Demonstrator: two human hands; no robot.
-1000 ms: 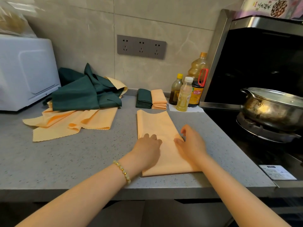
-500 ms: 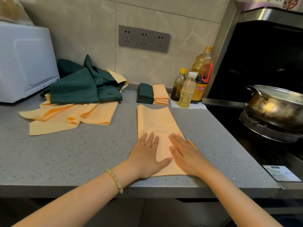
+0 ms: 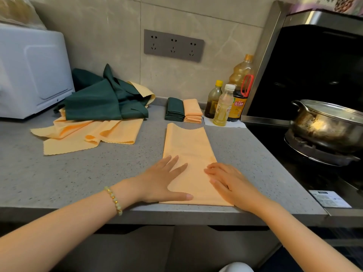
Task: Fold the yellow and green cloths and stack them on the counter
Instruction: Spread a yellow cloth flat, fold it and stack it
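Note:
A yellow cloth [image 3: 188,146], folded into a long strip, lies on the grey counter [image 3: 78,173] and reaches from its front edge toward the wall. My left hand [image 3: 163,181] presses flat on the strip's near left part, fingers spread. My right hand [image 3: 227,179] lies flat on its near right part. Against the wall stand two neat stacks side by side: folded green cloths [image 3: 174,109] and folded yellow cloths [image 3: 193,111]. At the back left lies a loose heap, with green cloths [image 3: 102,99] on top of unfolded yellow cloths [image 3: 88,134].
A white appliance [image 3: 31,69] stands at the far left. Three bottles [image 3: 229,99] stand on a white paper by the wall. On the right a dark stove [image 3: 314,173] carries a steel pot [image 3: 330,124]. A grey socket strip [image 3: 173,45] is on the tiled wall.
Both hands slid toward me along the yellow strip and flattened out on its near end; one second ago my left fingers were curled. The camera view shifted slightly.

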